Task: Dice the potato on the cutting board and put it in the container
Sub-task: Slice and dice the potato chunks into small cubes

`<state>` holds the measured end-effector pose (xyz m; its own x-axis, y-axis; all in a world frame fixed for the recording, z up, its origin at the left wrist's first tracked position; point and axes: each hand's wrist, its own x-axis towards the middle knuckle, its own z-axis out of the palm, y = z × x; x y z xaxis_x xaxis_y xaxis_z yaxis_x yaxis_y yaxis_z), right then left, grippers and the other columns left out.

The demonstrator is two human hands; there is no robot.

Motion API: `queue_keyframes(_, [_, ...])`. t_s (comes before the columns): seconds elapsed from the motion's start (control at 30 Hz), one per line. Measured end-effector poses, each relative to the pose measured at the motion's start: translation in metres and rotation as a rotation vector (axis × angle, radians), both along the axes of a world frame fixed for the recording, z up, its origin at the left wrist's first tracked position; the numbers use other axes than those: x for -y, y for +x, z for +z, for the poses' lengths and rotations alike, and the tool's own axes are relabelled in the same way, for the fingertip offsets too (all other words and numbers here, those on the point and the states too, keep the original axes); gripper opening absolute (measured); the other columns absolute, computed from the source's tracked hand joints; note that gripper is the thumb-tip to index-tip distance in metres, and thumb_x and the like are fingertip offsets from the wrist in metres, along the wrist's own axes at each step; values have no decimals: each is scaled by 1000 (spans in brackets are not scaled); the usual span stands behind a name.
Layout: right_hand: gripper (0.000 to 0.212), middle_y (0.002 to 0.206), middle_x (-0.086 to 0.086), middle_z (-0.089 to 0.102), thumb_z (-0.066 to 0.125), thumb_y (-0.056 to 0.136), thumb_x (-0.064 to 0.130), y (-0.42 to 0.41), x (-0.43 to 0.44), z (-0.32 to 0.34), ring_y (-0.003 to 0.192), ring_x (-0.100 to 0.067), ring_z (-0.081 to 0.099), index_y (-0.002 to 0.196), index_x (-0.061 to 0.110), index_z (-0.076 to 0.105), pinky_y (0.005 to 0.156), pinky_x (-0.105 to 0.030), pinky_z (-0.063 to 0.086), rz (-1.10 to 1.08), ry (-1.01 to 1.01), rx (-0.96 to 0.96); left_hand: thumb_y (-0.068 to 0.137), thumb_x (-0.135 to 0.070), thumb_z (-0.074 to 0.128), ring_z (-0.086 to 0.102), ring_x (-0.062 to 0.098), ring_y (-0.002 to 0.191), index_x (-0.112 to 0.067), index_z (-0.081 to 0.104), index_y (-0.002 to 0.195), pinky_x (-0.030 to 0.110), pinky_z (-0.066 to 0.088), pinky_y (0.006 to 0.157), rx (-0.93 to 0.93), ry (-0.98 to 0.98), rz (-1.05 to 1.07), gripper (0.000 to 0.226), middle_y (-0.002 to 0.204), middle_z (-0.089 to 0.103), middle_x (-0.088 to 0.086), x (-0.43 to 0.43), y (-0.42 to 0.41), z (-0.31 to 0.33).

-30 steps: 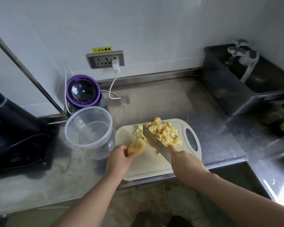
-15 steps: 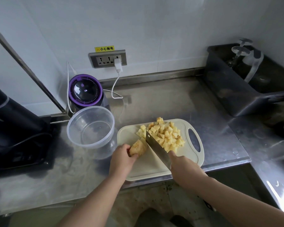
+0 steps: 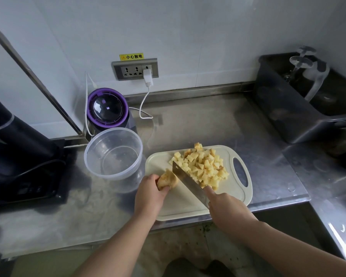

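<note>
A cream cutting board (image 3: 190, 206) lies at the counter's front edge. My left hand (image 3: 148, 194) grips an uncut potato chunk (image 3: 168, 179) on the board's left part. My right hand (image 3: 226, 206) holds a cleaver (image 3: 188, 182) by its handle, the blade standing just right of the chunk. A heap of diced potato (image 3: 202, 165) covers the board's far right part, behind the blade. A clear round plastic container (image 3: 113, 153) with nothing in it stands left of the board.
A purple-rimmed appliance (image 3: 107, 109) stands behind the container, near a wall socket (image 3: 135, 69) with a white charger and cable. A dark device (image 3: 18, 152) fills the left side. A dark bin (image 3: 300, 100) with glassware sits at the back right on the steel counter (image 3: 208, 120).
The cleaver has shifted slightly along the chunk. My left hand keeps holding the potato piece. The diced heap stays in place.
</note>
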<state>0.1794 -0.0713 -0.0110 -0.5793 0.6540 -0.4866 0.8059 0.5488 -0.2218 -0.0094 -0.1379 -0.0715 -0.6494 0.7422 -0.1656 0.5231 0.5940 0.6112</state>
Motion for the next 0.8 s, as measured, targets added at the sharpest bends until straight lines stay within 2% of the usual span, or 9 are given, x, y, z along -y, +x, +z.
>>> queue_keyframes(0.17, [46, 71, 4, 47, 44, 100, 14, -3, -6, 0, 54, -8, 47, 139, 25, 22, 46, -20, 37, 3, 37, 19, 83, -33, 71, 52, 9, 73, -20, 61, 93, 18, 34, 54, -1, -4, -10, 20, 88, 55, -5, 0, -1, 1])
queue_keyframes(0.27, [44, 70, 4, 45, 43, 100, 13, -7, -13, -2, 54, -9, 46, 138, 23, 24, 45, -20, 36, 12, 62, 30, 82, -36, 71, 52, 9, 76, -20, 61, 100, 20, 36, 60, -1, -6, -10, 26, 95, 56, -3, 0, -1, -2])
queue_keyframes(0.4, [49, 72, 3, 47, 45, 99, 11, -10, -12, -5, 59, -11, 51, 140, 26, 22, 53, -25, 46, 63, 36, 46, 83, -38, 69, 53, 11, 80, -17, 61, 107, 21, 38, 64, -15, -18, -6, 33, 97, 53, -4, -2, 0, -6])
queue_keyframes(0.5, [50, 72, 3, 47, 45, 98, 8, -14, -7, -6, 55, -9, 47, 139, 26, 23, 45, -20, 38, 67, 16, 31, 84, -38, 69, 54, 13, 78, -17, 61, 102, 23, 37, 60, -9, -4, 23, 29, 94, 54, -2, -3, -2, -9])
queue_keyframes(0.63, [48, 69, 3, 44, 44, 95, 1, -30, -10, -6, 54, -11, 43, 134, 22, 29, 45, -22, 33, 89, 44, 19, 84, -35, 70, 57, 18, 79, -16, 60, 94, 27, 40, 63, 10, 33, 70, 24, 88, 58, 1, -5, -15, -13])
queue_keyframes(0.8, [55, 70, 1, 46, 42, 93, -4, -47, -20, -7, 56, -14, 46, 140, 20, 25, 45, -24, 36, 136, 64, 21, 82, -35, 72, 58, 20, 78, -16, 59, 89, 30, 42, 63, 18, 64, 82, 24, 83, 59, 2, -9, -29, -18])
